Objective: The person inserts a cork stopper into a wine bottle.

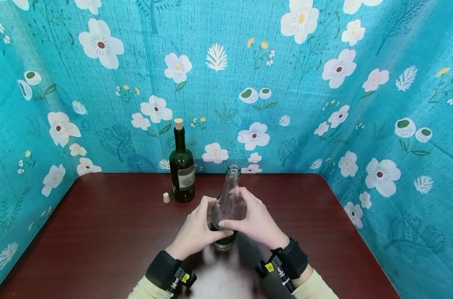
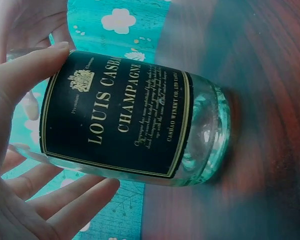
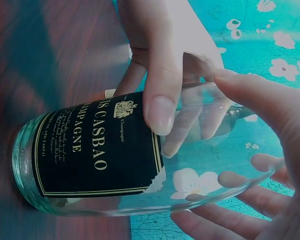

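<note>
A clear glass champagne bottle (image 1: pixel 233 182) stands upright in front of me, its base at the tabletop and its mouth uncovered. My left hand (image 1: pixel 194 230) holds its lower body from the left, thumb across the black label (image 2: pixel 115 115). Higher up, around the shoulder, my right hand (image 1: pixel 259 218) grips it from the right. Both wrist views show the fingers curving behind the glass with the thumbs on the near side. A torn upper corner of the label shows in the right wrist view, where the bottle (image 3: pixel 25 165) looks to contain no liquid.
Behind and to the left stands a dark green wine bottle (image 1: pixel 182 160) with a cork (image 1: pixel 179 123) in its mouth. A loose cork (image 1: pixel 166 197) is on the dark red table (image 1: pixel 110 232) beside it. A blue flowered curtain (image 1: pixel 226 104) hangs around the table's back and sides.
</note>
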### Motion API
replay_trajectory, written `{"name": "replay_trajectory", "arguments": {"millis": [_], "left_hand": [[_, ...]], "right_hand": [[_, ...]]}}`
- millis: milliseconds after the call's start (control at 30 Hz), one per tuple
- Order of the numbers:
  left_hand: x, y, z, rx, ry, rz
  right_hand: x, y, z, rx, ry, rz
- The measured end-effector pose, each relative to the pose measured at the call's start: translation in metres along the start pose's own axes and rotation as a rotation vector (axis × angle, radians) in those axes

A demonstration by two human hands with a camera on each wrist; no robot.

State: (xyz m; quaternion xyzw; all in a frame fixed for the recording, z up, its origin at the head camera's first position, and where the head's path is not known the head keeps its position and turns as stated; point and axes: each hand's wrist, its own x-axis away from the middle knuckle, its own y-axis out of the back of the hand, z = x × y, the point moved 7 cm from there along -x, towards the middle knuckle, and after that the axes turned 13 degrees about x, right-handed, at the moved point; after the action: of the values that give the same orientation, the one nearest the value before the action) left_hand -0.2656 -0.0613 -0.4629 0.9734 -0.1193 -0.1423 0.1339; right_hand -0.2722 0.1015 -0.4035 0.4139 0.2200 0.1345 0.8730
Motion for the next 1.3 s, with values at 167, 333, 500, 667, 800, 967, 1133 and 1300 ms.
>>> {"name": "replay_trajectory", "arguments": {"millis": [167,333,500,667,800,967,1133,1300], "left_hand": [[-0.002,0.003,0.003,0.036,-0.002,0.038],[-0.008,0.031,0.004,-0.072,-0.062,-0.007],[-0.013,0.079,0.004,-0.101,-0.144,-0.195],[-0.017,0.132,0.016,-0.249,-0.084,-0.418],[-0.021,0.153,0.044,-0.306,0.076,-0.397],[-0.027,0.157,0.083,-0.304,0.248,-0.308],[-0.028,0.152,0.112,-0.286,0.331,-0.309],[-0.027,0.151,0.124,-0.302,0.323,-0.377]], "right_hand": [[-0.001,0.002,-0.001,0.019,0.008,-0.007],[-0.001,0.005,-0.001,0.035,-0.009,-0.002],[-0.002,0.006,-0.002,0.027,-0.02,-0.002],[-0.002,0.005,-0.002,0.011,-0.004,0.006],[-0.002,0.002,-0.003,-0.001,-0.002,0.013],[-0.002,0.0,-0.003,-0.004,-0.007,0.018],[-0.001,-0.001,-0.005,0.008,-0.017,0.02],[-0.001,-0.003,-0.005,0.0,-0.031,0.028]]}}
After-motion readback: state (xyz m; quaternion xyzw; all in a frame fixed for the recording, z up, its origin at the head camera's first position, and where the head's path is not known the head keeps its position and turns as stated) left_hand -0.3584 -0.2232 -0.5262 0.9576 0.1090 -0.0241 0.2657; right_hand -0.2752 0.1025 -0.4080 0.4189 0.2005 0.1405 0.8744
